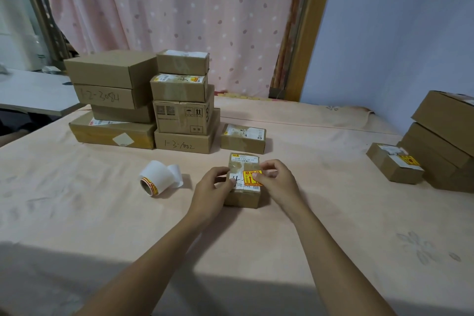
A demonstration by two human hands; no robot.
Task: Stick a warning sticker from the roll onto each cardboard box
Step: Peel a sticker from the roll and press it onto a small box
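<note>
Yellow warning sticker (252, 178) goes onto a small cardboard box (243, 187) at frame centre, both hands' fingers (259, 175) pressing it; one box at right (393, 163) already labelled, stacked boxes upper left (143, 100) apparently remain.

Brown boxes (242, 194); yellow-red sticker (250, 177); white roll (157, 178); pink spotted curtain (179, 7).

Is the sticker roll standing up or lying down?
Lying down. The sticker roll rests on its side on the table, its open core facing the camera, a loose white strip trailing behind.
</note>
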